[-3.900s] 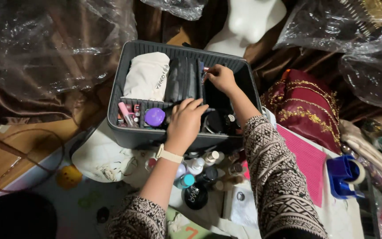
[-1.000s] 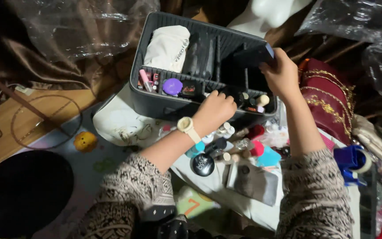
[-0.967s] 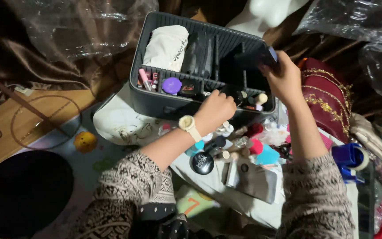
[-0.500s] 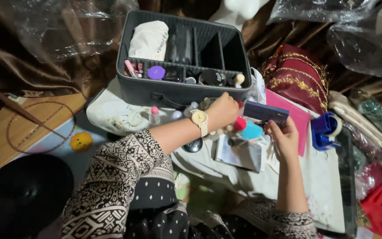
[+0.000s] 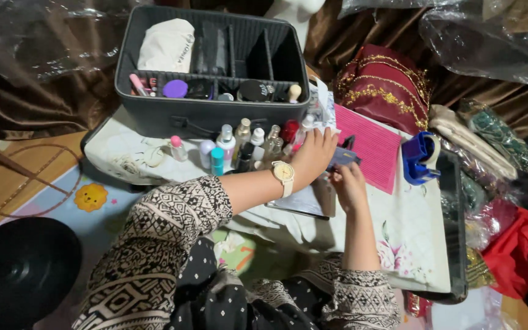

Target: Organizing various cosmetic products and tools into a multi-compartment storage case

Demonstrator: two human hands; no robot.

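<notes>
Just in front of the grey organiser case (image 5: pixel 203 116), both hands meet over the cloth-covered surface (image 5: pixel 410 226). Left hand (image 5: pixel 314 156) (a watch on its wrist) and right hand (image 5: pixel 348 183) share a closed grip on 1 small dark compact (image 5: pixel 342 157), beside a pink mat (image 5: pixel 368 143) and some upright bottles (image 5: pixel 233 143).

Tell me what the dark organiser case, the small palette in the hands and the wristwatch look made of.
Organiser case: probably matte grey plastic, rigid ribbed walls. Small palette, held by left hand and right hand: seemingly dark glossy plastic. Wristwatch: pale strap, perhaps leather; metallic rim.
</notes>
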